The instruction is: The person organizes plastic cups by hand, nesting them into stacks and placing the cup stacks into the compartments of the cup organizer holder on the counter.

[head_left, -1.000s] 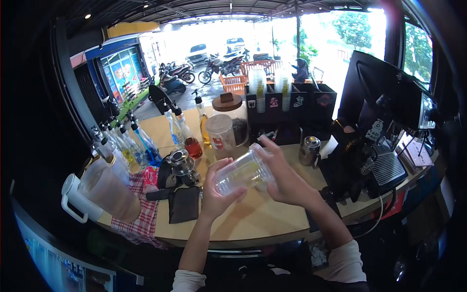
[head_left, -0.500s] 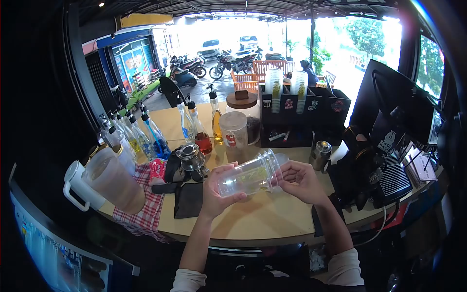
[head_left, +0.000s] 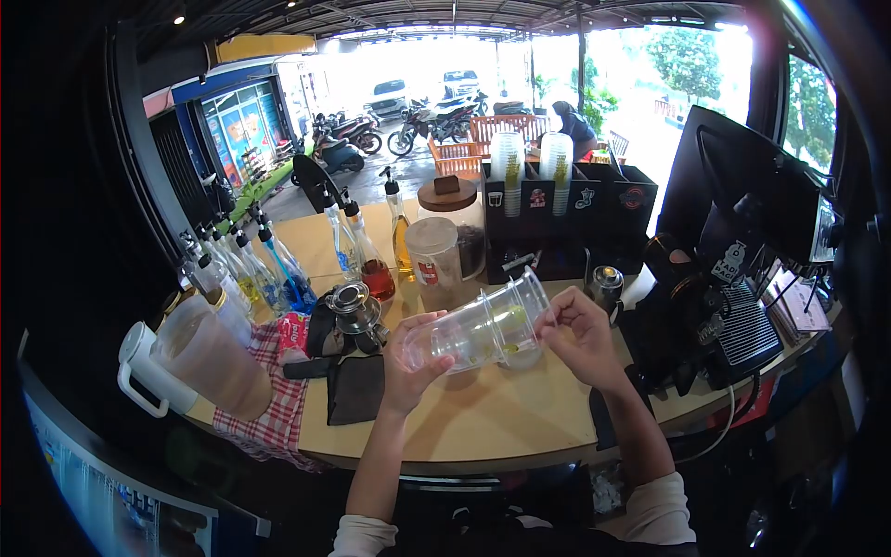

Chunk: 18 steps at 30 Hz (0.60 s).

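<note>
Several clear plastic cups (head_left: 464, 336), nested and tilted on their side, are held above the counter. My left hand (head_left: 413, 367) wraps around the base end of the stack. At the opposite end, my right hand (head_left: 580, 334) pinches the rim of the cup with a green print (head_left: 522, 314), which sticks partly out of the others. Behind the cups stands a lidded clear canister (head_left: 433, 255), touched by neither hand. A black cloth (head_left: 357, 390) lies on the counter to the left of my left hand.
Pump bottles (head_left: 295, 278), a cloudy pitcher (head_left: 209, 357) and a metal drip filter (head_left: 353, 306) occupy the left side. A black organizer (head_left: 571, 223) with cup stacks stands behind; a metal pot (head_left: 607, 288) and black machine (head_left: 691, 316) are on the right.
My right hand has moved slightly right with the end cup, so the gap between the cup rims is wider. My left hand stays around the stack. The head view has shifted slightly.
</note>
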Motion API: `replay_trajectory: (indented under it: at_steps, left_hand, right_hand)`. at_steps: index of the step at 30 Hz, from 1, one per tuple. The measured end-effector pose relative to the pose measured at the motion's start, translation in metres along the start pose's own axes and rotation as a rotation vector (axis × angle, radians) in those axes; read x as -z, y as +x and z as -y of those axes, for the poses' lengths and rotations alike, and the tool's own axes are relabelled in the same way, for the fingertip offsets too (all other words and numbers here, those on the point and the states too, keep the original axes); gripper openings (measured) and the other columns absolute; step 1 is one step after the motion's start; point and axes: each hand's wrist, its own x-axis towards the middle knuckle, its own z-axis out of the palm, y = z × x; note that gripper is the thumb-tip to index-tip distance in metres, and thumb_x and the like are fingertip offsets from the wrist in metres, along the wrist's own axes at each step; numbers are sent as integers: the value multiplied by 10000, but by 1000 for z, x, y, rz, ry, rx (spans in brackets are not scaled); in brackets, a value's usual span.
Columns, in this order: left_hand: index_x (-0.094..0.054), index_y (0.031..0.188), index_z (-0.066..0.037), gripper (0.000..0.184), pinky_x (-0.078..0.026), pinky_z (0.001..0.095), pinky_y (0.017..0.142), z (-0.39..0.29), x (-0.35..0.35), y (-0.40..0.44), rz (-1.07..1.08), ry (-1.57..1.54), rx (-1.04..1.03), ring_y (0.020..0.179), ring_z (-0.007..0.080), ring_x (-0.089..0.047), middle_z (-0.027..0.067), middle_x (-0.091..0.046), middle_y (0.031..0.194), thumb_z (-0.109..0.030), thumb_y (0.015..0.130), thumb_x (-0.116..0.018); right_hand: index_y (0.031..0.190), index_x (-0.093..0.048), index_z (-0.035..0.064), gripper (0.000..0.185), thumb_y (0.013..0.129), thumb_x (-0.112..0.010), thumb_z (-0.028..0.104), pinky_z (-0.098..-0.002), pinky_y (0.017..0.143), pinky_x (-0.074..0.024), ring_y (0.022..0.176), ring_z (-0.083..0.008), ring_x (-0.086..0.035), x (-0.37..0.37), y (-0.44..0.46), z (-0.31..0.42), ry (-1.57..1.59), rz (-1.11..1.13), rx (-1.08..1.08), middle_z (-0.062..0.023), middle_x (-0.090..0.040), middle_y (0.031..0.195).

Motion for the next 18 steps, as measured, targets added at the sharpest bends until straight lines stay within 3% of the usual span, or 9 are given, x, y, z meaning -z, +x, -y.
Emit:
replay_trajectory:
  at_steps: [4, 7, 9, 12, 16, 18]
  left_hand:
    - [-434, 1192, 6, 531, -530, 407, 828, 0, 2, 2, -73, -232, 117, 1077, 281, -537, 162, -492, 1196, -64, 739, -702]
    - [-431, 1197, 9, 516, -532, 407, 824, -1, -2, 2, -122, -210, 159, 1058, 284, -549, 158, -498, 1180, -63, 754, -686]
    - [-432, 1197, 10, 521, -525, 401, 833, 0, -4, 2, -128, -190, 158, 1048, 275, -554, 155, -499, 1179, -69, 752, -691]
    - [-433, 1197, 8, 541, -505, 390, 860, 5, -5, 2, -118, -125, 158, 1045, 255, -554, 149, -500, 1178, -82, 740, -708]
    - [-421, 1209, -20, 611, -463, 384, 909, 6, -12, 2, -118, -120, 154, 1093, 232, -518, 137, -488, 1197, -82, 698, -750]
    - [-417, 1208, -31, 624, -459, 387, 916, 6, -11, 1, -116, -105, 134, 1115, 231, -501, 133, -480, 1209, -70, 686, -757]
  right_hand:
    - [880, -449, 20, 114, 804, -530, -4, -272, 777, -449, 820, -119, -590, 3, 3, 7, 28, -119, 24, -65, -608, 814]
    - [957, -463, 8, 171, 798, -519, -17, -276, 800, -438, 831, -124, -594, 2, 5, 14, -10, -80, 5, -78, -620, 824]
    - [1064, -467, 4, 284, 797, -562, 5, -279, 802, -437, 846, -128, -595, 1, 6, 21, -158, -2, 5, -86, -630, 836]
    - [1119, -475, 17, 351, 796, -613, 34, -274, 770, -449, 804, -113, -601, -3, 6, 14, -103, 47, 22, -75, -630, 797]
    - [1076, -496, -4, 326, 792, -647, 48, -247, 690, -473, 735, -101, -607, -1, 5, 0, -163, -26, -24, -65, -628, 750]
    - [1009, -508, -20, 260, 794, -644, 30, -210, 616, -484, 664, -90, -606, 4, 8, 5, 112, -231, -108, -63, -621, 723]
